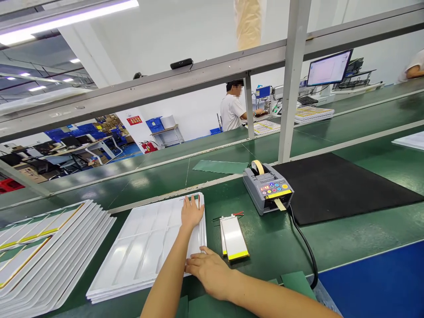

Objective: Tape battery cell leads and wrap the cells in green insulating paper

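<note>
My left hand (192,213) lies with fingers spread on the upper right corner of a stack of white moulded trays (145,238). At that corner, a thin dark and red-orange edge shows beside the fingers. My right hand (212,270) rests at the lower right edge of the same stack, its fingers apart and reaching onto the rim. Just right of the trays, two flat white battery cells (234,238) with yellow ends and thin red and black wires lie partly overlapped on the green table. Behind them stands a grey tape dispenser (269,187) with a strip of tape sticking out.
A tall stack of filled trays (62,247) stands at the left. A black mat (344,187) lies right of the dispenser, whose black cable (306,245) runs to the front edge. A metal post (291,88) rises behind. Across the bench, a person (232,108) works.
</note>
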Tool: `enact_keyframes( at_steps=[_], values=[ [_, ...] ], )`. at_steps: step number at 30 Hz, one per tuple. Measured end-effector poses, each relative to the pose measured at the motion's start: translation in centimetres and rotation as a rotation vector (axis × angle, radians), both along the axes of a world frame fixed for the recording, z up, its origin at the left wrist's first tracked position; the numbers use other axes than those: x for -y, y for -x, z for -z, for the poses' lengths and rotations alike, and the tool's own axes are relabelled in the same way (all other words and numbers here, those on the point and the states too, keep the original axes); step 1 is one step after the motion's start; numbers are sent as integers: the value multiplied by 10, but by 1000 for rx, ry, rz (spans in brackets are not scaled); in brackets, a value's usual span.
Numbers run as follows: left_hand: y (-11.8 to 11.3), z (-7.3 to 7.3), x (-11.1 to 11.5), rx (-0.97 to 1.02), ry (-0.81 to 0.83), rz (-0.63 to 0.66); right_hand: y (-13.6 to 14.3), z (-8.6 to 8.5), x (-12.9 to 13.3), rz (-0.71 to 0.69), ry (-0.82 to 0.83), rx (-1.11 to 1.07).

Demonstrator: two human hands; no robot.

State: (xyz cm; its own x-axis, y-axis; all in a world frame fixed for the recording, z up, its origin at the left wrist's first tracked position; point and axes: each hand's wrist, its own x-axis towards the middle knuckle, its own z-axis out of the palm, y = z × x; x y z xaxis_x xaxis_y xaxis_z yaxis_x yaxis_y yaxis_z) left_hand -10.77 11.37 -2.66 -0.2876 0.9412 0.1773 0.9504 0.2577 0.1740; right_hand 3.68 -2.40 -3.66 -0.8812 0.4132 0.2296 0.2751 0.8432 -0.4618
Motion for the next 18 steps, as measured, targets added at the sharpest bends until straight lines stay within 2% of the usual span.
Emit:
enact_keyframes(
  at_steps=[4, 8, 11, 13, 15, 18],
  values=[
    [-4, -3, 7, -27, 23, 37, 4, 0, 3, 8, -17, 22],
    [-15, -20, 17, -48, 11, 44, -7, -9, 16, 37, -63, 17],
    [-35, -35, 40, -47, -9, 89, -34, -20, 33, 75, -77, -94],
    [-54, -39, 62, -21, 19, 163, -60, -24, 45, 106, -17, -163],
    [-77, -36, 86, 12, 81, 225, -87, -26, 55, 165, 72, -191],
    [-112, -22, 112, 34, 163, 260, -126, -26, 59, 274, 169, -213]
  ],
)
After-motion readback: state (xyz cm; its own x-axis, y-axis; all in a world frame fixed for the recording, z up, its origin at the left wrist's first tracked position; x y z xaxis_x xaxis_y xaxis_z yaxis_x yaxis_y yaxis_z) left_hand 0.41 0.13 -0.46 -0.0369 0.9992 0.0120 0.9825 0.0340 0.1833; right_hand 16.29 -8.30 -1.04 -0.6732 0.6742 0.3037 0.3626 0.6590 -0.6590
